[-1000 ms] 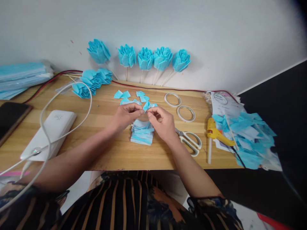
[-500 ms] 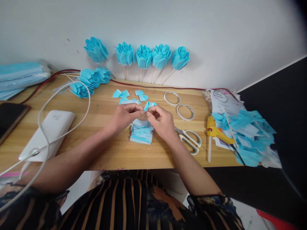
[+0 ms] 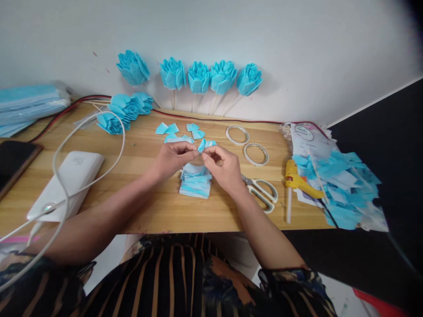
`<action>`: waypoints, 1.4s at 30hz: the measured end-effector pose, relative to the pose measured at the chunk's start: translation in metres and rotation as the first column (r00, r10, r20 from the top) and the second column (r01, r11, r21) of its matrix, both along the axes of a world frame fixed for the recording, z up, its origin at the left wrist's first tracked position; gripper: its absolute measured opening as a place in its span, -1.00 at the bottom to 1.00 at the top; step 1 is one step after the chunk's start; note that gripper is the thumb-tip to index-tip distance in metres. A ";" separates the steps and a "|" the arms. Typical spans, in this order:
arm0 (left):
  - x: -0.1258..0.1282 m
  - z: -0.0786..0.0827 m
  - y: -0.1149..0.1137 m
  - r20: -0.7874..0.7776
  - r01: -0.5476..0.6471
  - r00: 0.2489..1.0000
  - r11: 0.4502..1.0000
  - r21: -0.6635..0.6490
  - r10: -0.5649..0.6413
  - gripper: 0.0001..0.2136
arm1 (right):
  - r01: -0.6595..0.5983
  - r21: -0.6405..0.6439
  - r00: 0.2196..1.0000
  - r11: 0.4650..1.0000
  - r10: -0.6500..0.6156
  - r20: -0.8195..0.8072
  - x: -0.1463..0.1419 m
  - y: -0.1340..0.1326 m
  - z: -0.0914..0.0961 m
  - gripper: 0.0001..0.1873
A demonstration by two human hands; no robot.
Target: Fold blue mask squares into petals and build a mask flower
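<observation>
Between the fingertips of both hands is a small folded blue fabric piece (image 3: 202, 145); its lower part is hidden by the fingers. My left hand (image 3: 170, 159) pinches it from the left, and my right hand (image 3: 224, 165) from the right, thumbs almost touching. Just below the hands lies a stack of blue and white fabric strips (image 3: 195, 185), partly covered by them. Beyond the fingers, several cut blue pieces (image 3: 167, 128) are scattered on the wooden table (image 3: 148, 215). Scissors (image 3: 261, 193) with pale handles rest beside my right wrist.
Two tape rolls (image 3: 256, 154) lie right of the hands. Farther right are a yellow glue gun (image 3: 292, 176) and a heap of blue scraps (image 3: 350, 189). Blue fabric flowers (image 3: 198, 77) on sticks lean on the wall. A white power bank (image 3: 66, 185) with a looping cable is at left.
</observation>
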State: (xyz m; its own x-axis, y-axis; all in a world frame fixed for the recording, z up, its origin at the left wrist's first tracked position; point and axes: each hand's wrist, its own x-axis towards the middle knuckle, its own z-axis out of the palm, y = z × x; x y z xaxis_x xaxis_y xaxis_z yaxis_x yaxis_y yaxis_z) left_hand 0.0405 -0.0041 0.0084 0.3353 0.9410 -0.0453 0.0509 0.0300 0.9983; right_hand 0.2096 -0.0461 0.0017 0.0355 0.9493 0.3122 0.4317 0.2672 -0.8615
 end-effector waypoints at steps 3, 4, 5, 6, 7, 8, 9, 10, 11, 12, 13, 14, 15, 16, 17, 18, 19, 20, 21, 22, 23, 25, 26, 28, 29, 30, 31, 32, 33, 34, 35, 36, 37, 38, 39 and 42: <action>0.000 0.001 0.000 -0.008 0.008 1.000 1.000 0.005 -0.008 -0.88 | -0.002 0.009 1.000 1.000 0.002 0.002 0.000 0.000 -0.001 -0.92; 0.000 0.001 0.000 -0.009 0.009 1.000 1.000 0.008 -0.009 -0.88 | -0.001 0.008 1.000 1.000 0.001 0.007 0.000 0.000 -0.001 -0.92; 0.000 0.001 0.000 -0.010 0.010 1.000 1.000 0.008 -0.010 -0.88 | -0.001 0.008 1.000 1.000 0.001 0.011 0.000 0.000 -0.001 -0.92; 0.000 0.002 0.000 -0.012 0.011 1.000 1.000 0.003 -0.011 -0.89 | 0.000 0.008 1.000 1.000 0.000 0.015 0.000 0.000 -0.001 -0.92; 0.000 0.002 0.000 -0.012 0.010 1.000 1.000 -0.006 -0.010 -0.89 | 0.001 0.006 1.000 1.000 -0.001 0.018 0.000 0.000 -0.001 -0.92; 0.000 0.002 0.000 -0.012 0.007 1.000 1.000 -0.016 -0.007 -0.89 | 0.002 0.006 1.000 1.000 -0.002 0.020 0.000 0.000 0.000 -0.92; 0.000 0.002 0.000 -0.009 0.004 1.000 1.000 -0.027 -0.004 -0.90 | 0.004 0.006 1.000 1.000 -0.004 0.022 0.000 0.000 0.000 -0.92; 0.000 0.002 0.000 -0.007 0.001 1.000 0.999 -0.034 -0.001 -0.90 | 0.005 0.007 1.000 1.000 -0.005 0.023 0.000 0.000 0.000 -0.91; 0.000 0.002 0.000 -0.003 -0.002 1.000 0.999 -0.037 0.002 -0.90 | 0.006 0.009 1.000 1.000 -0.006 0.024 0.000 0.000 0.000 -0.91; 0.000 0.002 0.000 0.000 -0.004 1.000 0.999 -0.035 0.004 -0.90 | 0.005 0.012 1.000 1.000 -0.005 0.022 0.000 0.000 0.000 -0.91; -0.001 0.001 0.000 0.002 -0.002 1.000 0.999 -0.032 0.002 -0.89 | 0.002 0.016 1.000 1.000 -0.002 0.019 0.000 0.000 0.000 -0.91; -0.001 0.001 0.000 0.002 0.000 1.000 1.000 -0.027 0.000 -0.89 | -0.001 0.020 1.000 1.000 0.000 0.015 0.000 0.000 0.000 -0.91; -0.001 0.001 0.000 0.001 0.004 1.000 1.000 -0.023 -0.004 -0.88 | -0.003 0.021 1.000 1.000 0.003 0.011 0.000 0.000 -0.001 -0.91; -0.001 0.000 0.001 -0.001 0.009 1.000 1.000 -0.019 -0.009 -0.88 | -0.004 0.019 1.000 1.000 0.004 0.010 0.000 0.000 -0.001 -0.91; -0.001 0.000 0.001 -0.003 0.013 1.000 1.000 -0.015 -0.013 -0.88 | -0.004 0.017 1.000 1.000 0.004 0.010 0.000 0.000 -0.001 -0.91; -0.001 0.000 0.001 -0.007 0.016 1.000 1.000 -0.013 -0.016 -0.88 | -0.002 0.014 1.000 1.000 0.002 0.013 0.000 0.000 -0.001 -0.91; -0.002 -0.001 0.001 -0.010 0.019 1.000 1.000 -0.011 -0.019 -0.88 | 0.000 0.010 1.000 1.000 0.000 0.017 -0.001 0.000 -0.001 -0.91; -0.002 -0.001 0.001 -0.012 0.021 1.000 1.000 -0.009 -0.021 -0.87 | 0.003 0.006 1.000 1.000 -0.003 0.022 -0.001 0.000 0.000 -0.91; -0.002 -0.001 0.001 -0.013 0.021 1.000 1.000 -0.007 -0.021 -0.87 | 0.005 0.005 1.000 1.000 -0.005 0.027 -0.001 0.000 0.000 -0.91; -0.002 -0.001 0.001 -0.014 0.021 1.000 1.000 -0.005 -0.021 -0.87 | 0.005 0.007 0.999 1.000 -0.005 0.033 -0.001 0.000 0.000 -0.91; -0.001 -0.001 0.001 -0.015 0.021 1.000 1.000 -0.005 -0.021 -0.87 | 0.004 0.009 0.999 1.000 -0.004 0.038 -0.001 0.000 0.000 -0.91; -0.001 -0.001 0.001 -0.017 0.017 1.000 1.000 -0.011 -0.017 -0.87 | 0.000 0.017 0.999 1.000 -0.001 0.040 0.000 0.000 0.000 -0.91; -0.001 0.000 0.001 -0.019 0.013 1.000 1.000 -0.018 -0.013 -0.87 | 0.001 0.021 0.999 1.000 -0.002 0.038 0.000 0.000 0.000 -0.91; -0.001 0.000 0.000 -0.021 0.003 1.000 1.000 -0.028 -0.003 -0.87 | 0.003 0.023 0.999 1.000 -0.004 0.035 0.000 0.000 -0.001 -0.91; -0.001 0.001 0.000 -0.020 -0.003 1.000 1.000 -0.029 0.002 -0.87 | 0.005 0.021 0.999 1.000 -0.005 0.036 0.000 0.000 0.000 -0.91; -0.001 0.001 0.000 -0.021 -0.006 1.000 1.000 -0.028 0.005 -0.87 | 0.005 0.017 0.999 1.000 -0.005 0.037 0.000 0.000 0.000 -0.90; -0.001 0.001 0.000 -0.022 -0.005 1.000 1.000 -0.025 0.004 -0.87 | 0.004 0.012 0.999 1.000 -0.005 0.039 0.000 0.000 0.000 -0.90; -0.001 0.001 0.000 -0.022 -0.004 1.000 1.000 -0.022 0.003 -0.87 | 0.003 0.009 0.999 1.000 -0.003 0.040 0.000 0.000 0.000 -0.91; -0.001 0.001 0.000 -0.023 0.000 1.000 1.000 -0.019 -0.001 -0.87 | 0.001 0.007 0.999 1.000 -0.002 0.039 0.000 0.000 0.000 -0.91; -0.001 0.001 0.001 -0.024 0.005 1.000 1.000 -0.017 -0.005 -0.87 | 0.001 0.006 0.999 1.000 -0.002 0.037 0.000 0.000 0.000 -0.91; -0.001 0.001 0.001 -0.023 0.008 1.000 1.000 -0.015 -0.008 -0.87 | 0.002 0.006 0.999 1.000 -0.002 0.035 0.000 0.000 0.000 -0.91; -0.001 0.001 0.001 -0.022 0.009 1.000 1.000 -0.013 -0.010 -0.88 | 0.003 0.008 0.999 1.000 -0.004 0.034 0.000 0.000 -0.001 -0.92; -0.001 0.000 0.001 -0.021 0.010 1.000 1.000 -0.011 -0.010 -0.88 | 0.005 0.009 0.999 1.000 -0.005 0.037 0.000 0.000 -0.001 -0.92; -0.001 0.000 0.001 -0.020 0.011 1.000 1.000 -0.009 -0.011 -0.88 | 0.006 0.011 0.999 1.000 -0.006 0.041 0.000 0.000 -0.001 -0.92; -0.001 0.000 0.001 -0.020 0.013 1.000 1.000 -0.007 -0.013 -0.88 | 0.006 0.012 0.999 1.000 -0.007 0.047 0.000 0.000 -0.001 -0.92; -0.001 0.001 0.000 -0.026 0.019 0.999 1.000 0.001 -0.019 -0.88 | 0.005 0.018 0.998 1.000 -0.006 0.064 0.000 0.000 -0.001 -0.91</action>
State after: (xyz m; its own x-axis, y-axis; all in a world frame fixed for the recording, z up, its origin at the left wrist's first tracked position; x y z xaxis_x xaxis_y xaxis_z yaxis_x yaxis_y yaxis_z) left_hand 0.0399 -0.0041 0.0099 0.3517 0.9346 -0.0530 0.0769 0.0276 0.9967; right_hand 0.2095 -0.0459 0.0006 0.0203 0.9434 0.3309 0.4878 0.2796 -0.8270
